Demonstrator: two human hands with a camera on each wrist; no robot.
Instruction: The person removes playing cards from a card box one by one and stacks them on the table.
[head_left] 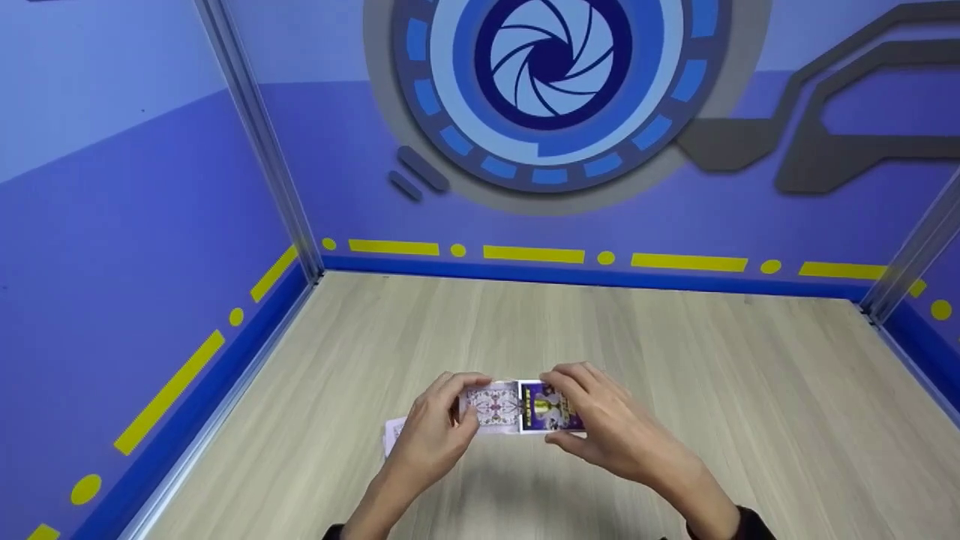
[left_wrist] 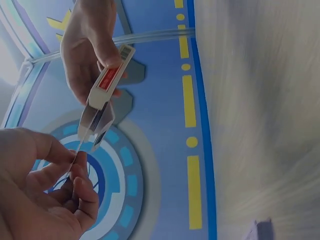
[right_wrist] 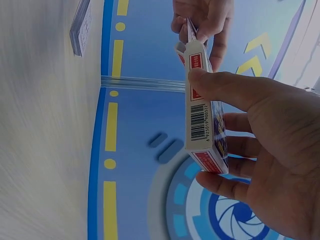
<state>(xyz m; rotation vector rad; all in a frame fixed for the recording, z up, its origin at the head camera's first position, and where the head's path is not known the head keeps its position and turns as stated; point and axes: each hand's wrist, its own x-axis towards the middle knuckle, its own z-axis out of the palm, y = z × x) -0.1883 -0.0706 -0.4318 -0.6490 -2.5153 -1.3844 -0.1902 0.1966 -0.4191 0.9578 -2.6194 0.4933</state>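
Note:
My right hand (head_left: 611, 420) holds a purple-and-yellow playing card box (head_left: 546, 409) by its edges. In the right wrist view the box's white side with a barcode (right_wrist: 198, 122) faces the camera, the thumb pressed on it. At the box's open end, my left hand (head_left: 435, 420) pinches a thin playing card (head_left: 493, 406) with a patterned back. Edge-on in the left wrist view, the card (left_wrist: 80, 145) reaches toward the box between its raised flaps. How far it goes in, and whether it is just one card, I cannot tell.
A stack of playing cards (head_left: 392, 433) lies on the wood-grain table (head_left: 675, 360), partly hidden behind my left hand. Blue printed panels (head_left: 315, 165) with metal corner posts close off the back and sides.

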